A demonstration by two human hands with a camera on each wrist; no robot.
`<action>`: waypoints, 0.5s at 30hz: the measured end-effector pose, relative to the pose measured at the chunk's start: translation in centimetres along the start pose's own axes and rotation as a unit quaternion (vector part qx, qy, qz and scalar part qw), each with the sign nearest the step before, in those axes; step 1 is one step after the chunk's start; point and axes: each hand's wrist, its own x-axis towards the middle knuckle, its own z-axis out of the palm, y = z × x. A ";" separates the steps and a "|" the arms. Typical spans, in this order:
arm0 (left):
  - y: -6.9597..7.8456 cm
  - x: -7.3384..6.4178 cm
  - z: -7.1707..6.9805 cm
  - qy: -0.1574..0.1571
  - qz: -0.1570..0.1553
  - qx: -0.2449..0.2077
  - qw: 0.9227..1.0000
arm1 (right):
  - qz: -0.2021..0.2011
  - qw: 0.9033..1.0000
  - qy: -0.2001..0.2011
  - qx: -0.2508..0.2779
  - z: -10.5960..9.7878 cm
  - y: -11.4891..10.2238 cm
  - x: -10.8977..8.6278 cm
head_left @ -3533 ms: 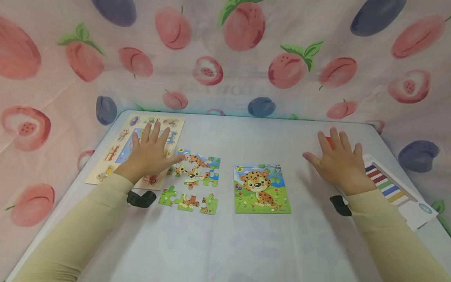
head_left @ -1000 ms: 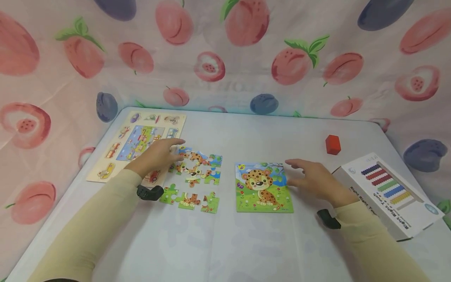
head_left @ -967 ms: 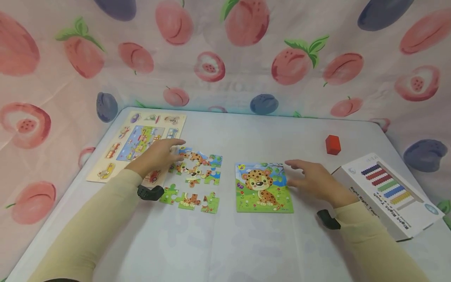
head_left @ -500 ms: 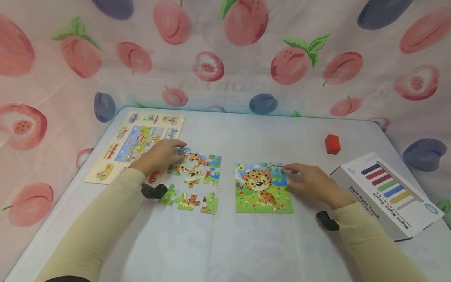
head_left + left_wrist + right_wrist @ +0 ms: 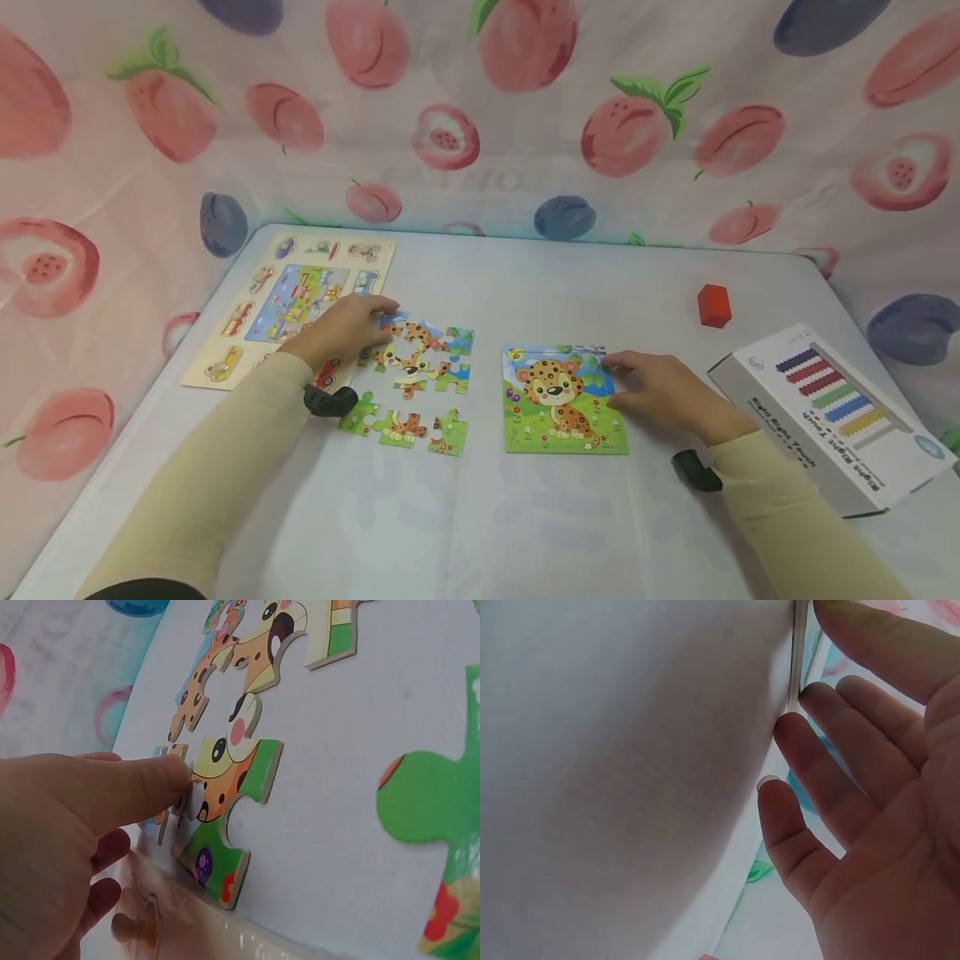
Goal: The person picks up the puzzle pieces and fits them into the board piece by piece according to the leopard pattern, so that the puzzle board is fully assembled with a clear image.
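Left arm: reaches up from the lower left of the frame, your forearm slanting inward. Your left hand is at the top-left piece of the jigsaw pieces, left of center. Its thumb touches that piece; the lower fingers are bent. Whether you pinch the piece, you cannot tell: the index tip is hidden in the left wrist view.

Right arm: reaches in from the lower right. Your right hand is open, thumb and index spread along the right edge of the leopard picture board, touching it. In the right wrist view the other fingers are loosely bent. The board lies flat on the table, just right of center.

Writing: white box, right side of frame, reads "Right Right Touch" on two faces; its blue oval label is unreadable. Picture board's lower-right print is too small to read.

Also: red block, above the box; vehicle puzzle board, upper left, partly under your left hand in view.
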 end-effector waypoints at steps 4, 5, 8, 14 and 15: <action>0.0 0.1 -0.1 -0.007 0.000 0.003 1.000 | -0.001 1.000 -0.004 -0.002 0.0 0.1 0.1; 0.0 0.2 -0.1 -0.008 0.001 0.005 1.000 | 0.000 1.000 -0.005 -0.001 0.0 0.1 0.1; 0.0 0.2 -0.1 -0.009 0.003 0.008 1.000 | 0.003 1.000 -0.009 0.000 0.0 0.1 0.1; -0.2 0.5 -0.1 -0.010 0.010 0.010 1.000 | 0.010 1.000 -0.013 0.005 0.0 0.1 0.2; -0.3 0.5 -0.1 -0.011 0.013 0.012 1.000 | 0.010 1.000 -0.013 0.006 0.0 0.1 0.2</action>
